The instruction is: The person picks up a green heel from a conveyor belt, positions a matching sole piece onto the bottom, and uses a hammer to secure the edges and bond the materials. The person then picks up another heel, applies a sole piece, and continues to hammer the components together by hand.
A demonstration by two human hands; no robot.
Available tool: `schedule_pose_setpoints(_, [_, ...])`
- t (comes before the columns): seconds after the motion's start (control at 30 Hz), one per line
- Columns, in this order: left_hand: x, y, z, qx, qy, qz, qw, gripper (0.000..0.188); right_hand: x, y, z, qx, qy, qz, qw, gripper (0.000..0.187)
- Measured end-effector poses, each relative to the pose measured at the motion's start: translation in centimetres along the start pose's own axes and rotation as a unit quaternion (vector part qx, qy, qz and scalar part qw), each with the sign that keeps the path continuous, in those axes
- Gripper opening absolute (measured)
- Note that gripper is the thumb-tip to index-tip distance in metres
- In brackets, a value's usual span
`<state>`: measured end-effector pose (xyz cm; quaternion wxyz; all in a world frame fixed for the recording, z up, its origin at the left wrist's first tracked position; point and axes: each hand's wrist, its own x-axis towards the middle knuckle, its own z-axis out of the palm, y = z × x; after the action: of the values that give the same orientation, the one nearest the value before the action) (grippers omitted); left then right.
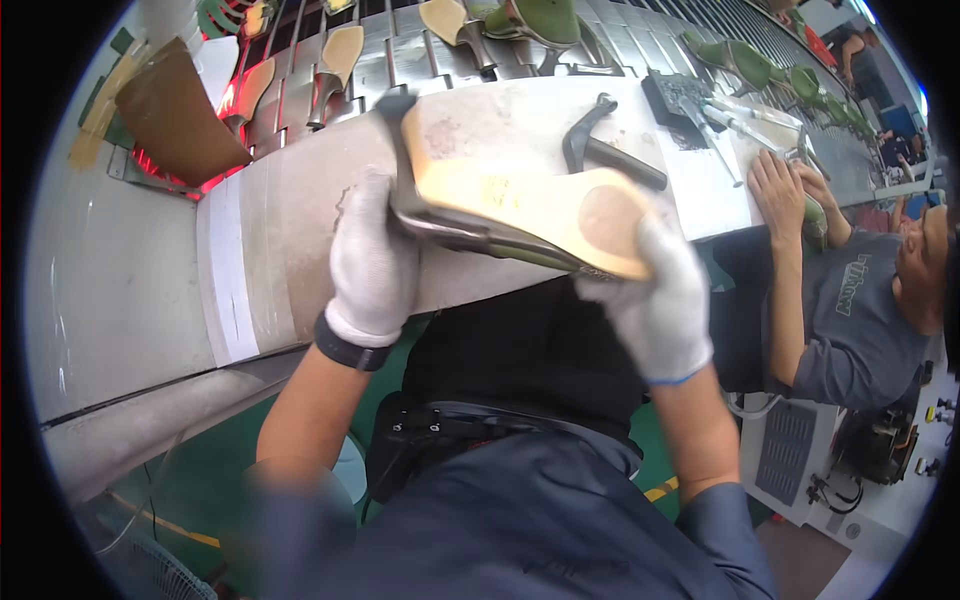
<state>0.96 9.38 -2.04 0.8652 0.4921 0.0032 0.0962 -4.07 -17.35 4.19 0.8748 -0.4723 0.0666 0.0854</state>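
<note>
My left hand [372, 265], in a white knit glove, is closed around the heel end of a high-heeled shoe [500, 205]. Its tan sole faces up, and its dark heel points away from me. At the toe end, my right hand [665, 300], gloved the same way, grips the shoe's edge. The shoe is held above the near edge of the workbench [480, 110]. A sliver of green shows along the shoe's underside. Just beyond it lies a dark metal hand tool [590, 135] with a curved head and a long black handle.
More shoes with tan soles [342, 55] and green shoes [740, 62] lie on the metal roller rack behind. Red light glows beneath a brown flap [180, 115] at left. A co-worker [850, 300] works at right, near a dark block [680, 108] and brushes [750, 128].
</note>
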Motion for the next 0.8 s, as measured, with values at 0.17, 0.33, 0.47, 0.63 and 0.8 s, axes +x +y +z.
schedule_pose_setpoints(0.17, [4.6,3.4,-0.8,0.136,-0.008,0.051,0.989,0.039,-0.6,6.0,0.7,-0.150,-0.019,-0.004,0.988,0.042])
schedule_pose_setpoints(0.33, [5.8,3.5,-0.7,0.132,-0.205,-0.008,0.970,0.042,1.6,2.9,3.7,-0.526,-0.148,-0.185,0.817,0.057])
schedule_pose_setpoints(0.47, [4.6,3.2,-0.2,0.152,-0.221,0.060,0.961,0.044,4.5,-1.3,9.2,-0.533,-0.171,-0.270,0.783,0.057])
schedule_pose_setpoints(0.63, [4.3,4.1,-1.1,0.142,-0.220,0.037,0.964,0.046,3.0,-2.0,11.0,-0.650,-0.245,-0.440,0.569,0.058])
schedule_pose_setpoints(0.8, [4.7,3.9,-1.0,0.164,-0.222,0.069,0.959,0.080,2.3,-1.6,10.3,-0.656,-0.277,-0.364,0.600,0.067])
